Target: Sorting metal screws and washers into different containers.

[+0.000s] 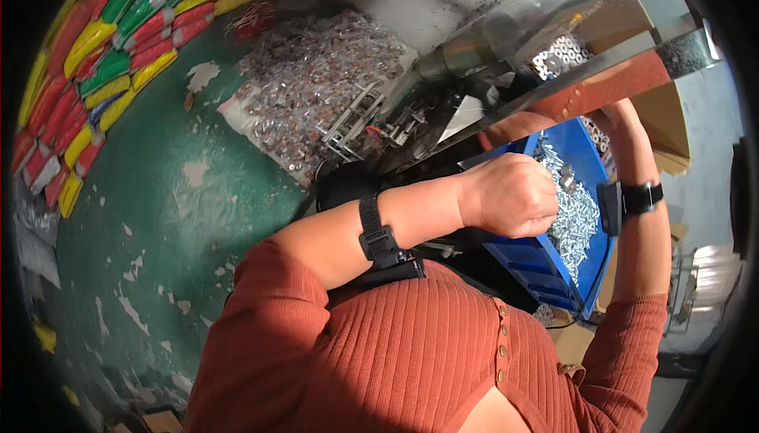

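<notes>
My left hand (518,196) is closed in a fist over the near side of a blue plastic bin (589,147). Whatever its fingers hold, if anything, is hidden from view. Loose silvery screws (575,223) fill the bin, and a small shiny metal piece (568,178) shows among them beside the fist. My right hand (621,121) reaches past the bin's far corner, by white ring-shaped parts (597,134) at a cardboard box (662,128). The fingers of that hand are mostly out of sight.
A shiny metal bar (585,89) slants across above the bin. More ring-shaped parts (561,55) lie beyond it. Left of the bar stands a small metal mechanism (360,126), near a heap of small clear-wrapped pieces (316,77). Red, green and yellow bundles (118,53) are stacked at far left.
</notes>
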Tool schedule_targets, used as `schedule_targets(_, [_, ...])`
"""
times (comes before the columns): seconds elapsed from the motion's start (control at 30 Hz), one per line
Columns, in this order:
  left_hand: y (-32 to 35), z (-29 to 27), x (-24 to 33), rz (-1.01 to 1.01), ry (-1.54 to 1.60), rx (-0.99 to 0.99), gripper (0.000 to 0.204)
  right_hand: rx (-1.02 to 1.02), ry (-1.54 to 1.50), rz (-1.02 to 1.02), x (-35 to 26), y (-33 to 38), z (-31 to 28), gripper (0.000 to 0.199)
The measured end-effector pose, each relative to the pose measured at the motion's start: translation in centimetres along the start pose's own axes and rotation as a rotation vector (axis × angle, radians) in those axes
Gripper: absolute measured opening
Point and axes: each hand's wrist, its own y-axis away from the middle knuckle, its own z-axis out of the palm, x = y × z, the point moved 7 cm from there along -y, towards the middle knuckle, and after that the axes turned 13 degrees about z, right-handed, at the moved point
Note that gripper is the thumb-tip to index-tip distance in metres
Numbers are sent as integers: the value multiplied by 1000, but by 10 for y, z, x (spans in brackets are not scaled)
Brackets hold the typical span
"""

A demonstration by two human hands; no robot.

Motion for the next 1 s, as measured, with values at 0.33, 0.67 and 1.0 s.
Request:
schedule_targets(0.33, [-2,-4,0,3,-27,-72,19,-23,146,163,123,49,-45,38])
schedule_targets(0.67, [-25,17,-1,-74,-62,-346,5,-138,711,-107,213,80,-34,50])
schedule_targets(1.0, [-32,32,3,-97,-69,-435,4,-112,338,-6,237,67,-41,23])
